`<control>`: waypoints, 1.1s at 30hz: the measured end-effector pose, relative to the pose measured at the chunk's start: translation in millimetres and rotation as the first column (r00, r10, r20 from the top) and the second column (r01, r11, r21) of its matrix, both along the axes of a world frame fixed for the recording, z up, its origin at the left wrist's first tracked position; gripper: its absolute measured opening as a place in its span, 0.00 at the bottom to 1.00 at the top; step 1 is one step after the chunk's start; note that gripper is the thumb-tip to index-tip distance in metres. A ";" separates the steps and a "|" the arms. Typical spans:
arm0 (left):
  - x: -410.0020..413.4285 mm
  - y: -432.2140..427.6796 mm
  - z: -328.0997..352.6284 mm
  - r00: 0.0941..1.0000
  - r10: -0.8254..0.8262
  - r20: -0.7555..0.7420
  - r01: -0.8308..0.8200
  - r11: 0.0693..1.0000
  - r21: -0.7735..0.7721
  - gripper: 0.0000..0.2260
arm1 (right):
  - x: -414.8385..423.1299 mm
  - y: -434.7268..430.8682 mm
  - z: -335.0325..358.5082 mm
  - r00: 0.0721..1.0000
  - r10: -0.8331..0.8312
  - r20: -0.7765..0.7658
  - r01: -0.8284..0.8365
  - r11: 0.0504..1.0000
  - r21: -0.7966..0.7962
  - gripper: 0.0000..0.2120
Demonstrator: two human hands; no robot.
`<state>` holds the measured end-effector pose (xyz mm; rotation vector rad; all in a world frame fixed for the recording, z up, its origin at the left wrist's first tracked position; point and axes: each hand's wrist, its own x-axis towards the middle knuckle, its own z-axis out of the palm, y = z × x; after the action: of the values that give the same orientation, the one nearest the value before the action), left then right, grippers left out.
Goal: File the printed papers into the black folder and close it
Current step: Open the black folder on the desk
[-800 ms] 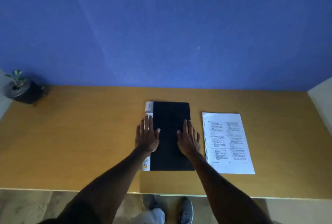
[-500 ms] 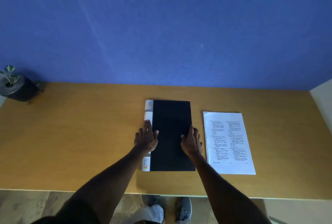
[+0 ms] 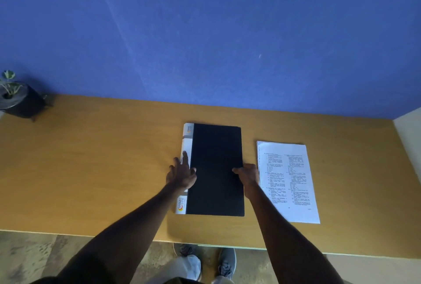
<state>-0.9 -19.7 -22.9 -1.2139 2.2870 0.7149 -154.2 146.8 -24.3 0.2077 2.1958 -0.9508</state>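
The black folder [image 3: 215, 147] lies closed and flat on the wooden desk [image 3: 102, 170], its white spine on the left. My left hand [image 3: 182, 173] rests flat on the spine edge, fingers spread. At the folder's right edge sits my right hand [image 3: 249, 173], thumb on the cover and fingers curled around the edge, out of sight. The stack of printed papers [image 3: 289, 181] lies on the desk just right of the folder, close to my right hand.
A small plant in a dark pot [image 3: 19, 99] stands at the desk's far left corner. A blue wall runs behind the desk. The near desk edge is by my feet, and a white wall [image 3: 410, 124] bounds the right.
My right hand slid from the folder's cover to its right edge and curled its fingers around it. My left hand shifted left onto the spine.
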 end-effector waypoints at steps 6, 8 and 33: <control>5.6 0.6 7.4 1.000 -0.013 0.006 0.013 1.000 0.026 0.35 | -7.2 7.6 5.9 0.995 -0.082 0.056 0.087 0.992 -0.094 0.20; 6.5 2.5 9.4 1.000 -0.011 0.016 0.011 1.000 0.029 0.35 | -8.6 9.9 8.4 0.992 -0.092 0.082 0.102 0.985 -0.142 0.19; 12.9 -8.4 137.5 0.911 0.154 -0.383 -0.149 0.988 0.041 0.18 | 76.2 -57.5 73.3 0.976 0.219 -0.010 -0.169 0.721 -0.672 0.19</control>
<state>11.9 -28.1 114.6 -1.3556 2.5109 1.1092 -78.1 89.2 49.0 -0.3262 1.6290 -1.5127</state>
